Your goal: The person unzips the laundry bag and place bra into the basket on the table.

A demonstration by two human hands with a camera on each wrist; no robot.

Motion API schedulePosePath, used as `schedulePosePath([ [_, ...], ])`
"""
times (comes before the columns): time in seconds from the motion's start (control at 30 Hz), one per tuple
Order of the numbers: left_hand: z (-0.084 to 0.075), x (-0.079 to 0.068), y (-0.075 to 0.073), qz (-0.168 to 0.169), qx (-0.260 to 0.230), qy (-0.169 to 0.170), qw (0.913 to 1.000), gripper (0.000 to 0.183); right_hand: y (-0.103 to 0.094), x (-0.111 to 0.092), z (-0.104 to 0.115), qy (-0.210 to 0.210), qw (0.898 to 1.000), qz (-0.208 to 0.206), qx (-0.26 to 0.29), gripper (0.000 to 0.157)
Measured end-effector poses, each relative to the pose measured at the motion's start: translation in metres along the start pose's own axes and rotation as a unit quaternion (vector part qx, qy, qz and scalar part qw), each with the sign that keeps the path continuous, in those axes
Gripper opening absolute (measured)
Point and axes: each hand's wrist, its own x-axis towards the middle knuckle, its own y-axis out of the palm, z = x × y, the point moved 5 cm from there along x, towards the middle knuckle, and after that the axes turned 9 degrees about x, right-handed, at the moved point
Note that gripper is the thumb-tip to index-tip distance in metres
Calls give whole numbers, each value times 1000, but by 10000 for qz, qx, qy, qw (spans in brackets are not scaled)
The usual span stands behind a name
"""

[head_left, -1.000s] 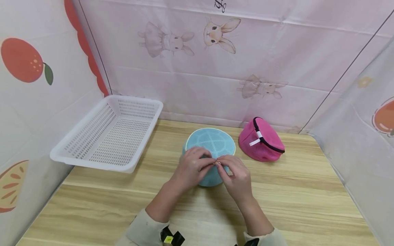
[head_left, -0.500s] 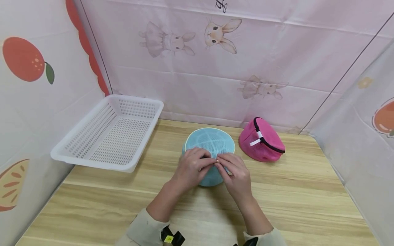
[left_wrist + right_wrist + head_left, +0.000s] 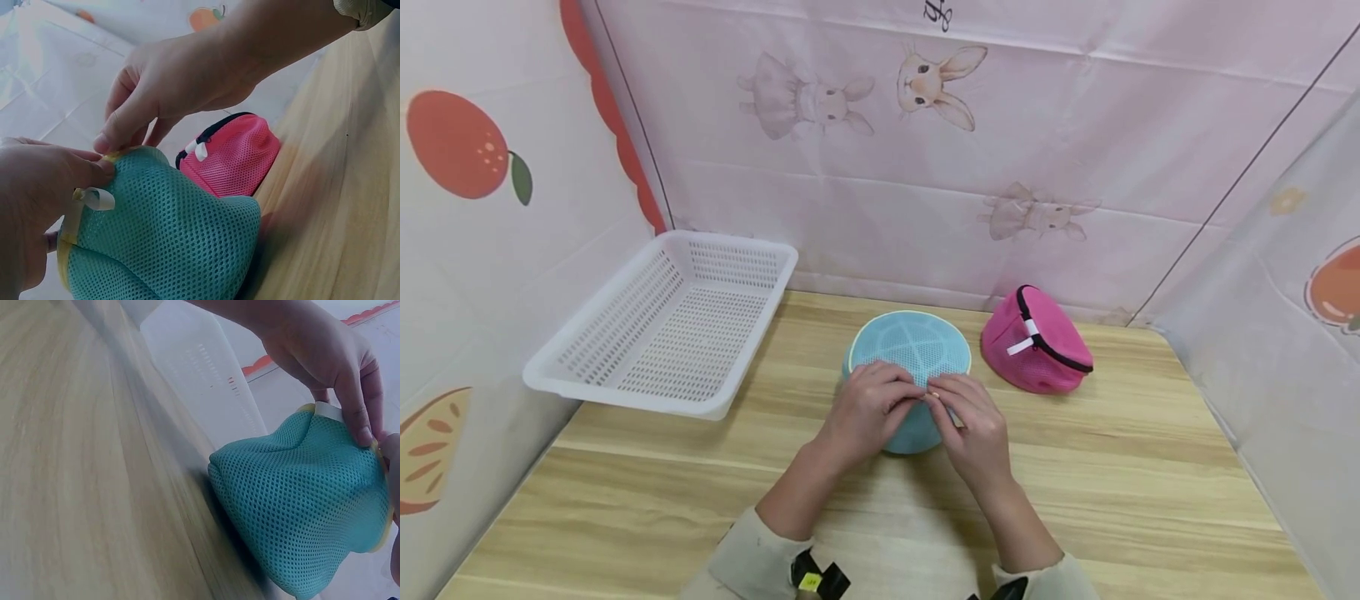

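Note:
A blue mesh laundry bag with a yellow zipped rim stands on the table, its round top towards the back. At its near rim, my left hand pinches the edge between thumb and fingers. Right beside those fingertips, my right hand pinches the same rim, a tiny pale bit showing at its fingertips. In the left wrist view, a white fabric tab sticks out from the bag below my left fingers. The mesh side is softly dented in both wrist views. My fingers hide the zip part between them.
A pink mesh laundry bag with a black zip stands to the right, near the back wall. At the left, a white perforated plastic basket sits by the side wall. Printed cloth covers the walls around the wooden table.
Both hands keep their pinch on the blue bag's rim. My right fingertips shift only slightly, and the bags and basket stay in place.

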Motion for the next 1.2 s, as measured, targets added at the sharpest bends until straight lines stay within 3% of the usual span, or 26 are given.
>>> schedulePosePath([
  [0.53,9,1,-5,167,-427,-293,9985,5,-12,3,-1,127,9990,-412,-105,7],
  [0.93,18,1,-9,184,-127,-518,9984,8,-9,5,6,-283,9992,-214,-163,9],
  [1.2,9,2,-6,183,-157,-16,9997,10,-6,5,9,-313,9993,-176,-133,8],
])
